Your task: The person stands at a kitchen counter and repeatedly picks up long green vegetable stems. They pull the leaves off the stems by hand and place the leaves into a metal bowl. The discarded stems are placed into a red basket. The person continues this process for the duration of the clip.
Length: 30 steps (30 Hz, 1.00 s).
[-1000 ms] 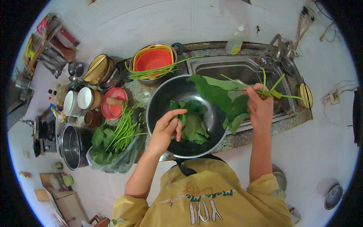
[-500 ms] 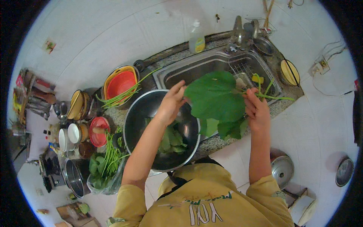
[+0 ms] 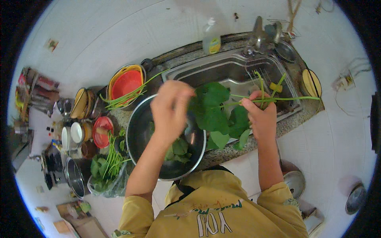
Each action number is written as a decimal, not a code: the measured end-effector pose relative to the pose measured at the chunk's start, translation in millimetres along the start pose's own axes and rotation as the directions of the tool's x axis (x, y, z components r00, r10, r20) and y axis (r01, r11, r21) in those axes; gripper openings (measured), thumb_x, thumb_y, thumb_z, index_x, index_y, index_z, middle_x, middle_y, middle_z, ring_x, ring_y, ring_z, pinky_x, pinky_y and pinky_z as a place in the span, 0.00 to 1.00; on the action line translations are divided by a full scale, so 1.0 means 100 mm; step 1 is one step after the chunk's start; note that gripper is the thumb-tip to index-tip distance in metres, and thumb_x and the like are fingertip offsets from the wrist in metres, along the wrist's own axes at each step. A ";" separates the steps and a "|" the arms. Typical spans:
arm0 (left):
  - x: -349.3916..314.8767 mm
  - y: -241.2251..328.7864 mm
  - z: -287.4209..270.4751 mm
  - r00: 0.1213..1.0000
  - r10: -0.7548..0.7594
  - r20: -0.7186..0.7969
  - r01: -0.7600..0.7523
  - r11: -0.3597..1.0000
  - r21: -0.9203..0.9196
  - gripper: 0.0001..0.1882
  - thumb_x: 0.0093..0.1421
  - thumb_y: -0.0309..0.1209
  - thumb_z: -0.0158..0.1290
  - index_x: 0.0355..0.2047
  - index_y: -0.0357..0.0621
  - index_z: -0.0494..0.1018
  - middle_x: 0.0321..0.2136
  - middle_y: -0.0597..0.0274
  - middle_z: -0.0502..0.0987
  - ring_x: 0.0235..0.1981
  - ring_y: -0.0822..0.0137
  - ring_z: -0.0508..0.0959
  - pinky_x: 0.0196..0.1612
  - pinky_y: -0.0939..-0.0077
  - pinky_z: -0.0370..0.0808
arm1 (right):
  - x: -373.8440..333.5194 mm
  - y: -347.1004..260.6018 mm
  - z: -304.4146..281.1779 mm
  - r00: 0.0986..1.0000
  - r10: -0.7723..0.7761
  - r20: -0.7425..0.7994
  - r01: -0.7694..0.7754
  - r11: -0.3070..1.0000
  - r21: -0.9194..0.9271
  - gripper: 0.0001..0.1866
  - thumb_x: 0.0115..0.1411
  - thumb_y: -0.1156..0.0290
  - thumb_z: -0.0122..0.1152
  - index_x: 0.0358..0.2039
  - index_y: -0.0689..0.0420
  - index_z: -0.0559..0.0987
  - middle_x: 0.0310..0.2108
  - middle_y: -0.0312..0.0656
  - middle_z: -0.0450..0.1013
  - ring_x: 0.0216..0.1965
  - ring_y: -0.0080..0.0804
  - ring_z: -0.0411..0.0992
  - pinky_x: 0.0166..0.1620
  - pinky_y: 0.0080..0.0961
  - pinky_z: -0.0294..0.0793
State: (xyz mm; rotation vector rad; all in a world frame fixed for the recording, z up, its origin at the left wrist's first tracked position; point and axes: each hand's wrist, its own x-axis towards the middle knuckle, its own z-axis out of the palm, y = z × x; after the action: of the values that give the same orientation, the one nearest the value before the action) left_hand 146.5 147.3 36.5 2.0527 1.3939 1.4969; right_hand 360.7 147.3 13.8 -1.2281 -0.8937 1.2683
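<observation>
My right hand (image 3: 263,119) is closed around the stems of a bunch of leafy greens (image 3: 213,117). Its long pale-green stems stick out to the right over the sink; broad leaves hang to the left, beside the bowl's rim. My left hand (image 3: 168,109) is raised over a large dark metal bowl (image 3: 137,131). Its fingers are curled, somewhat blurred, next to the leaves; what they hold, if anything, is hidden. Torn green leaves (image 3: 178,150) lie in the bowl, partly covered by my left forearm.
Behind the greens is a steel sink (image 3: 234,83) with a faucet (image 3: 258,37). A soap bottle (image 3: 211,37) stands at its back edge. Stripped stems (image 3: 127,99) lie across a red basin (image 3: 126,82). A plastic bag of greens (image 3: 104,174) and jars (image 3: 77,132) crowd the left.
My left hand has moved left, away from the big leaf, and its fingers have curled. The big leaf no longer faces up flat; the bunch has turned in my right hand.
</observation>
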 end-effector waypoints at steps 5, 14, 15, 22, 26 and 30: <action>-0.18 0.19 0.04 0.973 0.116 0.198 -0.174 0.934 0.313 0.11 0.44 0.31 0.57 0.29 0.43 0.73 0.36 0.58 0.72 0.41 0.56 0.70 0.44 0.67 0.65 | 0.02 0.04 0.38 0.986 -0.034 0.160 0.032 0.999 0.020 0.12 0.41 0.74 0.66 0.25 0.57 0.71 0.20 0.31 0.67 0.22 0.16 0.63 0.26 0.13 0.61; -0.57 0.02 -0.38 0.983 -0.157 0.091 0.129 0.956 0.263 0.07 0.50 0.25 0.51 0.30 0.39 0.72 0.27 0.55 0.72 0.32 0.56 0.71 0.38 0.67 0.66 | -0.01 0.12 0.80 0.940 -0.017 0.340 0.007 1.000 0.031 0.10 0.45 0.76 0.62 0.28 0.56 0.71 0.21 0.31 0.69 0.17 0.13 0.60 0.20 0.10 0.56; -0.60 0.02 -0.45 0.970 -0.216 0.110 0.181 0.948 0.262 0.07 0.50 0.25 0.50 0.30 0.38 0.72 0.26 0.54 0.72 0.31 0.56 0.71 0.37 0.68 0.66 | -0.03 0.10 0.84 0.939 0.007 0.343 -0.017 0.999 0.028 0.10 0.46 0.76 0.61 0.28 0.55 0.71 0.21 0.32 0.70 0.16 0.12 0.58 0.18 0.10 0.53; -0.87 -0.05 -0.70 0.952 -0.278 0.127 0.271 0.960 0.071 0.06 0.50 0.24 0.46 0.27 0.37 0.71 0.24 0.53 0.71 0.28 0.56 0.71 0.33 0.70 0.67 | -0.21 0.07 1.03 0.945 -0.077 0.317 0.031 0.989 0.147 0.09 0.48 0.79 0.58 0.30 0.56 0.71 0.23 0.40 0.74 0.11 0.10 0.53 0.12 0.09 0.45; -0.91 -0.01 -0.87 0.839 -0.472 0.270 0.512 0.853 -0.102 0.07 0.53 0.25 0.44 0.26 0.36 0.71 0.22 0.60 0.72 0.25 0.70 0.71 0.31 0.78 0.67 | -0.33 0.01 1.12 0.947 -0.132 0.292 0.085 0.982 0.169 0.08 0.49 0.80 0.57 0.31 0.57 0.70 0.24 0.42 0.74 0.11 0.10 0.53 0.12 0.09 0.46; -0.97 -0.14 -0.97 0.786 -0.492 0.373 0.615 0.684 -0.393 0.06 0.53 0.24 0.44 0.25 0.36 0.71 0.22 0.65 0.70 0.24 0.75 0.69 0.30 0.82 0.66 | -0.47 -0.03 1.17 0.939 -0.189 0.287 0.152 0.977 0.147 0.08 0.49 0.79 0.57 0.31 0.57 0.70 0.24 0.42 0.74 0.11 0.10 0.53 0.12 0.08 0.46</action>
State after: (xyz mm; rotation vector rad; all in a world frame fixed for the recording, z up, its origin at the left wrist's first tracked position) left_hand 56.0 46.4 12.1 1.2668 1.2137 1.1289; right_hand 240.8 121.1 44.2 -0.8536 -1.0986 1.3669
